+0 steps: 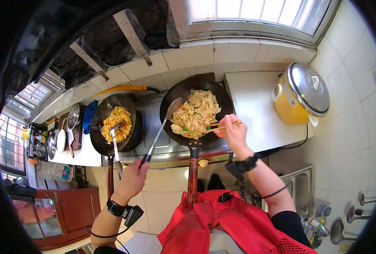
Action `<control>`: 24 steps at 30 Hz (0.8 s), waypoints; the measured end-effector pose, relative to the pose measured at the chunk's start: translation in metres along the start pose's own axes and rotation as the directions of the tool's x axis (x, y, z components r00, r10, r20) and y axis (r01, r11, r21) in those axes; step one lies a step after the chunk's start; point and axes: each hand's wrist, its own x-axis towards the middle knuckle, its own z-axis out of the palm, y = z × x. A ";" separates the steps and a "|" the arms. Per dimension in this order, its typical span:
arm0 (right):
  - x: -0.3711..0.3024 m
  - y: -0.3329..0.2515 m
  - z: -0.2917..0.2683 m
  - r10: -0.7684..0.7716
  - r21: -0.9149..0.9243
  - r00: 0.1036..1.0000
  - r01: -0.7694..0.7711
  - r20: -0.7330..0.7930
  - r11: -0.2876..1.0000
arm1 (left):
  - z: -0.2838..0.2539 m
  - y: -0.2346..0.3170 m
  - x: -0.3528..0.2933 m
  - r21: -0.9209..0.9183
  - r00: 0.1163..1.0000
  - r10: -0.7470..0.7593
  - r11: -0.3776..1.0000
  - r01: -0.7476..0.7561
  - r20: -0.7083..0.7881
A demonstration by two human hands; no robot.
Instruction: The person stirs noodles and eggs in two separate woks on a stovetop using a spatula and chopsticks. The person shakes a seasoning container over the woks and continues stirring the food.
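Note:
In front of me a dark wok (171, 89) holds a heap of pale, flat food pieces (198, 111) with bits of green and red. My left hand (134, 175) is closed round the black handle of a metal spatula (155, 139); its blade rests in the wok at the left of the food. My right hand (234, 132) grips a pair of wooden chopsticks (215, 126), their tips at the right side of the food. The wok's wooden handle (192, 175) points toward me, with neither hand on it.
Left on the stove (156, 112), a second wok (95, 122) holds yellow food with a metal utensil (114, 142) in it. A yellow cooker with a metal lid (300, 95) stands on the right white counter (249, 97). Farther left lie a knife (70, 139) and bowls. A sink (300, 182) is lower right.

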 end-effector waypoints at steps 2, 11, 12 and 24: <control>0.007 0.020 0.014 -0.014 0.089 0.999 0.017 -0.033 0.996 | 0.011 0.016 0.001 -0.371 0.936 -0.242 0.869 0.327 0.256; 0.013 -0.031 -0.006 -0.136 0.209 0.988 0.148 -0.071 0.967 | -0.015 0.022 0.004 -0.697 0.897 -0.220 0.568 0.438 0.384; 0.012 -0.035 -0.013 -0.166 0.143 0.983 0.177 -0.082 0.974 | -0.014 0.020 0.006 -0.681 0.906 -0.247 0.598 0.422 0.344; 0.054 0.005 0.013 0.049 0.134 0.997 -0.042 -0.056 0.990 | 0.005 0.020 0.035 -0.650 0.864 -0.176 0.594 0.475 0.471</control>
